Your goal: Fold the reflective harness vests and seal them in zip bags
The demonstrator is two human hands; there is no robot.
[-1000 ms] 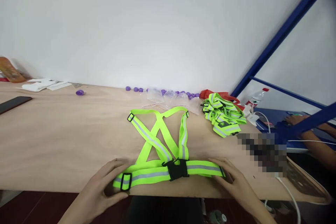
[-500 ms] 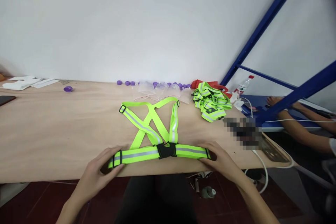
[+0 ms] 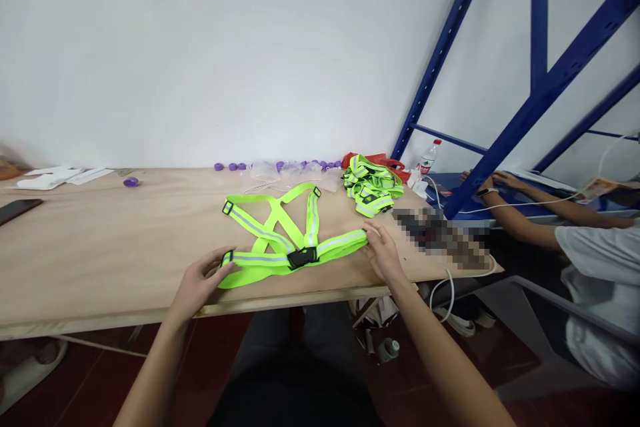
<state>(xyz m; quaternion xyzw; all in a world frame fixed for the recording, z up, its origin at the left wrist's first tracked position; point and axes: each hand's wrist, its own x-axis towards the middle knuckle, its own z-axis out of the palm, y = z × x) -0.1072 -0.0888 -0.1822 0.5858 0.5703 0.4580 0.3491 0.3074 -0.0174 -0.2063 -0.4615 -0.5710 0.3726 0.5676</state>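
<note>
A neon-yellow reflective harness (image 3: 275,219) with grey stripes lies spread on the table, its straps crossed at the back. A black buckle (image 3: 303,257) sits fastened at the middle of the waist belt. My left hand (image 3: 203,280) grips the belt's left end, thumb in front and fingers behind, by a black slider. At the other end, my right hand (image 3: 382,250) pinches the belt, which rises slightly toward that side. Behind and to the right lies a heap of similar harnesses (image 3: 371,185).
Purple rolls (image 3: 233,166) and clear plastic bags (image 3: 287,177) line the wall. A red bag (image 3: 390,163), a bottle (image 3: 429,157) and blue frame bars (image 3: 530,107) stand right. Another person's arms (image 3: 520,213) rest at the neighbouring blue table. A phone (image 3: 19,211) lies far left.
My right hand has lifted its belt end up and away from the table edge, so the belt slants. My view has turned slightly right, showing more of the other person.
</note>
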